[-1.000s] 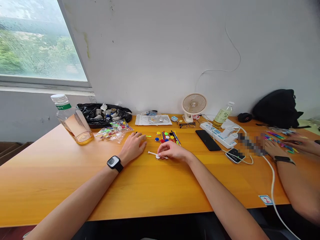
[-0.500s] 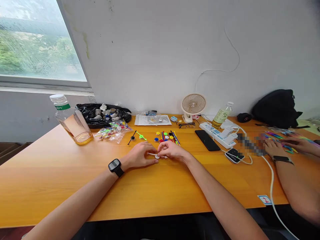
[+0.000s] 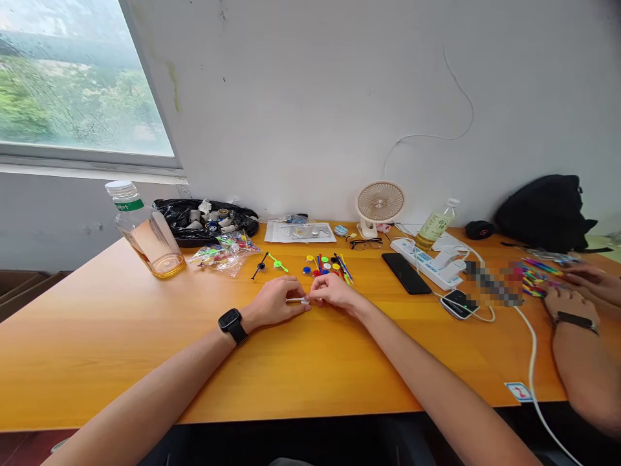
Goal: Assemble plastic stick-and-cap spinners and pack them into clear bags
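Observation:
Low over the wooden table [image 3: 233, 382], my left hand [image 3: 275, 301] pinches a small white arrow spinner [image 3: 295, 299] between thumb and fingers. My right hand [image 3: 334, 290] is closed at the spinner's right end, its fingertips together and partly hiding it. Just beyond my left hand lie a black arrow spinner [image 3: 261, 266] and a green arrow spinner [image 3: 278, 264]. Behind my right hand is a loose group of coloured round discs [image 3: 309, 259] and thin plastic arrows [image 3: 343, 267] in blue, yellow, red and other colours.
At left stand a large bottle [image 3: 155, 239], a clear bag of coloured parts [image 3: 226, 254] and a black plastic bag [image 3: 165, 213]. To the right are a phone [image 3: 405, 273], power strip [image 3: 427, 264], fan [image 3: 380, 202] and cable [image 3: 532, 349]. A co-worker's hands [image 3: 572, 304] handle coloured pieces.
The white spinner has turned, and its round base and right arrow tip show less now. My right fingertips have drawn slightly closer together. The whole view has shifted a little.

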`<action>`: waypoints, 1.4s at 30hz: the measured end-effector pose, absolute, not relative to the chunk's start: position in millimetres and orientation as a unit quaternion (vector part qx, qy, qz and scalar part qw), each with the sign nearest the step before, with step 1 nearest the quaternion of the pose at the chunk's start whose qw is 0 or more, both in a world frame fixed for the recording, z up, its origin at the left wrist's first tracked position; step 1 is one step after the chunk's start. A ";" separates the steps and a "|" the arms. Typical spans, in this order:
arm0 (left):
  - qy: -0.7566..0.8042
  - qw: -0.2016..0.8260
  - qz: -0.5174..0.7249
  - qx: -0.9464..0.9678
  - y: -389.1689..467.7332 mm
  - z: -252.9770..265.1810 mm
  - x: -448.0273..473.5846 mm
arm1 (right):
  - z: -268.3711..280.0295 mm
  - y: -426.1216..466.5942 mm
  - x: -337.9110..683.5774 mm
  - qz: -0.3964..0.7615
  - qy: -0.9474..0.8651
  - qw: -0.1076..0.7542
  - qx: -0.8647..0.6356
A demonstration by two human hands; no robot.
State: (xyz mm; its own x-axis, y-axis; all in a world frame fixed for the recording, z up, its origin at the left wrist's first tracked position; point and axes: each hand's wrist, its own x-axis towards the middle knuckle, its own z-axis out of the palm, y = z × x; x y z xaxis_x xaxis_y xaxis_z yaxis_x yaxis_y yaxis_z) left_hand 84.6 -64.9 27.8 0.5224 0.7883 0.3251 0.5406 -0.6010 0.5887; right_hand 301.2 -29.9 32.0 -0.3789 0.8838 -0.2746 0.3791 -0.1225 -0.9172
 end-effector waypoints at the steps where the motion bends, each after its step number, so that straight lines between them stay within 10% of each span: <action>1: 0.391 0.213 0.290 0.847 -64.8 27.6 84.9 | 32.6 -28.4 300.0 0.545 -0.622 0.218 -0.518; 8: 0.396 0.215 0.287 0.845 -64.3 26.9 86.0 | 32.2 -25.0 302.7 0.541 -0.632 0.189 -0.522; 25: 0.406 0.178 0.342 0.828 -71.7 37.8 86.0 | 38.6 -57.3 328.8 0.292 -0.665 0.420 -0.544; 42: 0.359 0.178 0.377 0.835 -66.8 41.2 80.9 | 45.0 -50.7 333.8 0.419 -0.636 0.414 -0.498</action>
State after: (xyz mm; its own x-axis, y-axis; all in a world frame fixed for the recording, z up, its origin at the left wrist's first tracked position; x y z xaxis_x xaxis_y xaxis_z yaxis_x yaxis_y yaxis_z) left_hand 80.9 -66.8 41.2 0.4574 0.7335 0.5028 0.4652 -0.6792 0.5676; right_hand 333.8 -50.7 45.0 -0.1603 0.9810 0.1095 0.2870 0.1525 -0.9457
